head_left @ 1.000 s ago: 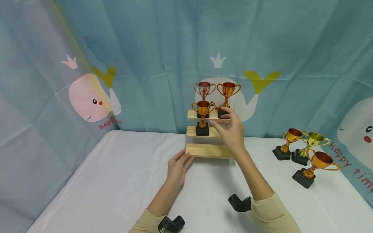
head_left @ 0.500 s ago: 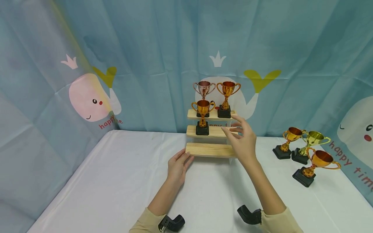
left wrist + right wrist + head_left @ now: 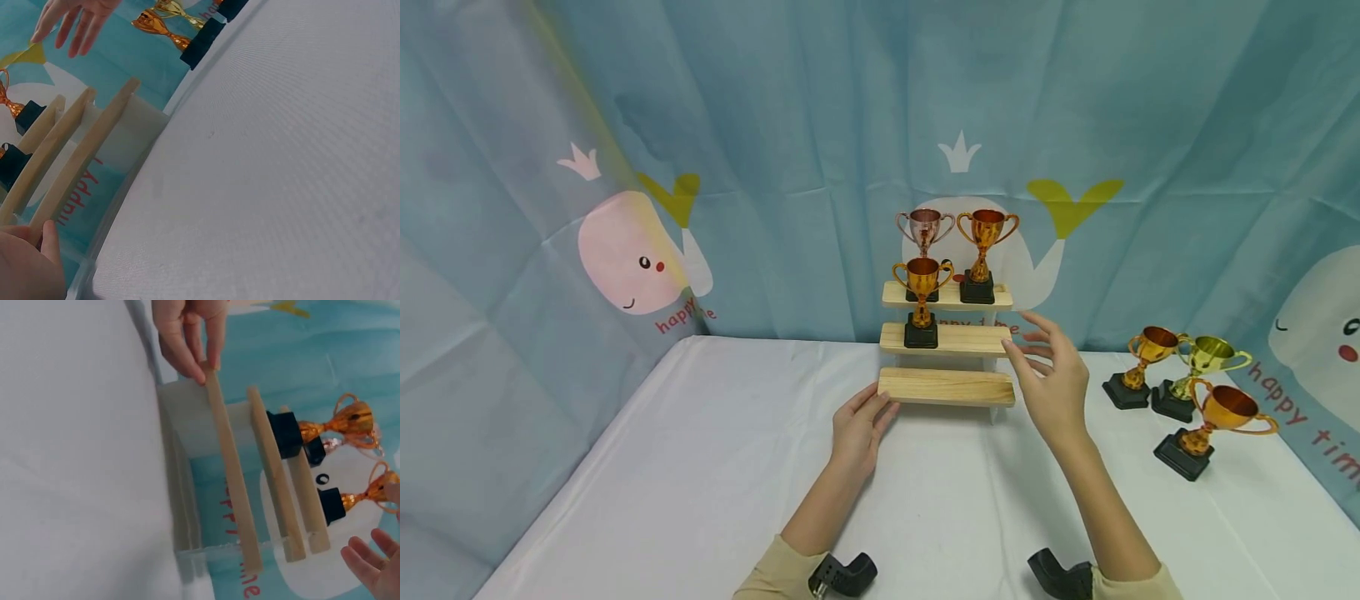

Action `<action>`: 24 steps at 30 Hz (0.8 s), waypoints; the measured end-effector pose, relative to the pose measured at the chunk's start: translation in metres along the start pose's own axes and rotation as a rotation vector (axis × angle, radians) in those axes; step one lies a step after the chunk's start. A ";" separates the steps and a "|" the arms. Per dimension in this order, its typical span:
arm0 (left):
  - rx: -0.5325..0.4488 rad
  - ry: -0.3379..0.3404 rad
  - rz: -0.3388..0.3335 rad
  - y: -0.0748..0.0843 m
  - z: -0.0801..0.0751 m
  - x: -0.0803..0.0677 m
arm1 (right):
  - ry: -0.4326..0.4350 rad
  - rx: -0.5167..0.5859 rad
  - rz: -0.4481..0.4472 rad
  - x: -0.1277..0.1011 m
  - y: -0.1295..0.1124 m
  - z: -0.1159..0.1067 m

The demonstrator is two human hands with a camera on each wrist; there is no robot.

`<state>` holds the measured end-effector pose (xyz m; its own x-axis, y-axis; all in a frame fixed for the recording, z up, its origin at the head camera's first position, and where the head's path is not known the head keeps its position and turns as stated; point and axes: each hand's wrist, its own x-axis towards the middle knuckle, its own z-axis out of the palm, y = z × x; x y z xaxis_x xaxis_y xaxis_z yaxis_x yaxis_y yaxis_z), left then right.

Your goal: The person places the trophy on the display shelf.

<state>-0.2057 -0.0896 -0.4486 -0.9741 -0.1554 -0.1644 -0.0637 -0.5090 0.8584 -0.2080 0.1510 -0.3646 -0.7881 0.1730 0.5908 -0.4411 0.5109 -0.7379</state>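
Note:
A three-tier wooden display stand (image 3: 947,387) with clear side supports stands against the curtain. My left hand (image 3: 855,429) pinches the left end of its lowest shelf between thumb and fingers, which the right wrist view shows closely. On the top shelf are a rose-toned trophy cup (image 3: 925,225) and an orange-gold trophy cup (image 3: 987,229). Another orange-gold trophy cup (image 3: 922,287) is on the middle shelf at the left, partly covering the rose one. My right hand (image 3: 1054,387) hovers just right of the stand, holding nothing, its fingers loosely spread.
Several trophies lie to the right on the white table (image 3: 700,467): an orange one (image 3: 1142,367), a yellow-gold one (image 3: 1198,375) and a nearer orange one (image 3: 1213,425). A blue curtain (image 3: 820,167) with whale prints hangs behind the table.
My right hand has drawn away from the trophy at the top right, moving right and down past the stand's end. The left hand and the trophies have stayed put.

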 end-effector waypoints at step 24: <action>-0.016 0.020 -0.017 0.001 0.001 0.002 | 0.185 -0.130 -0.048 0.005 0.010 -0.045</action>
<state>-0.2080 -0.0894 -0.4476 -0.9683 -0.1633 -0.1892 -0.0770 -0.5250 0.8476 -0.1964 0.1951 -0.3545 -0.6704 0.2913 0.6825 -0.4074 0.6242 -0.6666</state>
